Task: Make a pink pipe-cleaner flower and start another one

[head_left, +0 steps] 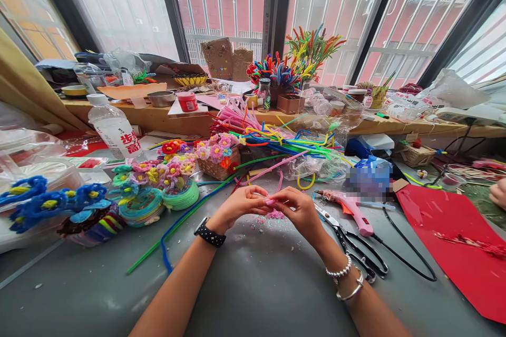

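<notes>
Over the grey table, my left hand and my right hand meet fingertip to fingertip. Both are pinched on a pink pipe cleaner, most of it hidden by the fingers. Just below them a small heap of pink fuzzy bits lies among scattered glitter. To the right of my right hand are black-handled scissors and a pink glue gun with a black cord. Green and blue pipe cleaners stretch across the table left of my left hand.
Pipe-cleaner flowers in small round pots stand at the left, near a water bottle. Behind my hands lies a pile of colourful pipe cleaners. Red card covers the right side, where another person's hand shows at the edge.
</notes>
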`<action>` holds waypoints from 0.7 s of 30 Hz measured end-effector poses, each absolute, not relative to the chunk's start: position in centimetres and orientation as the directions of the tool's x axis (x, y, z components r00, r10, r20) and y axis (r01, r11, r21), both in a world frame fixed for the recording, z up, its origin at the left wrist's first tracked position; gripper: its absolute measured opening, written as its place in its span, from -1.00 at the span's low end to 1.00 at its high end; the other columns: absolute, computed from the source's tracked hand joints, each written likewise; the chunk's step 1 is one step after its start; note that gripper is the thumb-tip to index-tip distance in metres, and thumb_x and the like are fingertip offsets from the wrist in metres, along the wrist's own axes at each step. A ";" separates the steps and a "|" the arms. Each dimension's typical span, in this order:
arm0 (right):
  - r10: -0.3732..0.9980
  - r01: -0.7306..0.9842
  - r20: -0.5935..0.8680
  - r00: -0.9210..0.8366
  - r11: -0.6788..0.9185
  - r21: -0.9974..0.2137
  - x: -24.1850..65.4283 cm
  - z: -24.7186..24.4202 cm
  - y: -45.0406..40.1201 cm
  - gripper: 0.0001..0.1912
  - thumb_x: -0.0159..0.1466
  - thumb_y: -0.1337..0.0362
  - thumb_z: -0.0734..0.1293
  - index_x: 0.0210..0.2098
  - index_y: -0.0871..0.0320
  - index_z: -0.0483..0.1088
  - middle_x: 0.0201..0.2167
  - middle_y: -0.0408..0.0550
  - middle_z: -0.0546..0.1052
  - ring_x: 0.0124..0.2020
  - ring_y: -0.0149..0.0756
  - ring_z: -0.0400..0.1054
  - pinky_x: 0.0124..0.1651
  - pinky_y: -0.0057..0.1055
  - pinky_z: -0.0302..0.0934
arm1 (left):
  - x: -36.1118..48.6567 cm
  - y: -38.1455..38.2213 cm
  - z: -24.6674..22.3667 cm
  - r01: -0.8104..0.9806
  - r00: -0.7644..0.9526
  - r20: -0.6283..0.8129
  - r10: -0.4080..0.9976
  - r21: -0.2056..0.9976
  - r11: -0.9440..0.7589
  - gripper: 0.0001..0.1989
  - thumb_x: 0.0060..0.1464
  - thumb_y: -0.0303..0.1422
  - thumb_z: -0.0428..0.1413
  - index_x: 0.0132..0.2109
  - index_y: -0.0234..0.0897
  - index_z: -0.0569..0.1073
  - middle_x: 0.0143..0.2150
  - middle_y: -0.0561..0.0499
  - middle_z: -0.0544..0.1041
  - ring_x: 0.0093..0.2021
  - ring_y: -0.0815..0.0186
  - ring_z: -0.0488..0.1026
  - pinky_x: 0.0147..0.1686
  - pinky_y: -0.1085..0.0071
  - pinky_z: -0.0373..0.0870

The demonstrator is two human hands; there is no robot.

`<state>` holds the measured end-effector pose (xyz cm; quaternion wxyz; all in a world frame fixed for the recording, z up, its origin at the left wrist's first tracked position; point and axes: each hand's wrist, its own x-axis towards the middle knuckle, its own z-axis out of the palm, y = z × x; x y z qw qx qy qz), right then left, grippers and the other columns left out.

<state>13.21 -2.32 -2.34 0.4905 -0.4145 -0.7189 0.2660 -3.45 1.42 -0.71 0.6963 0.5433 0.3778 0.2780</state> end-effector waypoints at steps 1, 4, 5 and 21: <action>0.864 0.337 0.479 -0.154 0.502 -0.796 13.3 -2.4 -2.3 -0.86 0.11 0.24 0.28 -0.38 0.12 0.45 -0.46 -0.09 0.42 -0.42 -0.37 0.33 -0.40 -0.47 0.24 | -3.4 1.4 -0.7 0.015 0.560 -0.219 0.799 0.967 0.255 -0.68 -0.24 -0.31 0.20 -0.31 -0.37 0.31 -0.41 -0.07 0.53 -0.38 0.31 0.49 -0.28 0.38 0.36; 0.893 0.315 0.445 -0.061 0.440 -0.841 13.4 -2.6 -2.2 -0.85 0.11 0.21 0.28 -0.40 0.16 0.42 -0.49 -0.10 0.43 -0.49 -0.39 0.33 -0.43 -0.49 0.24 | -3.0 1.6 -0.8 0.011 0.487 -0.178 0.855 0.980 0.197 -0.71 -0.17 -0.28 0.15 -0.33 -0.34 0.26 -0.42 -0.07 0.53 -0.42 0.31 0.49 -0.34 0.38 0.38; 0.904 0.302 0.426 -0.027 0.414 -0.859 13.4 -2.7 -2.2 -0.83 0.11 0.20 0.27 -0.41 0.17 0.41 -0.50 -0.10 0.43 -0.51 -0.40 0.34 -0.44 -0.49 0.24 | -2.9 1.6 -0.9 0.018 0.443 -0.151 0.884 0.987 0.160 -0.74 -0.14 -0.26 0.12 -0.34 -0.33 0.25 -0.43 -0.07 0.53 -0.43 0.32 0.49 -0.37 0.39 0.38; 0.407 0.901 0.826 0.391 0.014 -0.433 26.0 0.1 -1.8 -0.76 0.14 0.19 0.20 -0.38 0.22 0.41 -0.46 0.02 0.44 -0.48 -0.27 0.29 -0.33 -0.33 0.17 | -4.6 2.4 -1.1 0.716 0.531 0.202 0.823 0.411 -0.564 -0.81 -0.07 -0.33 0.03 -0.28 -0.22 0.45 -0.28 0.02 0.52 -0.29 0.31 0.41 -0.34 0.48 0.25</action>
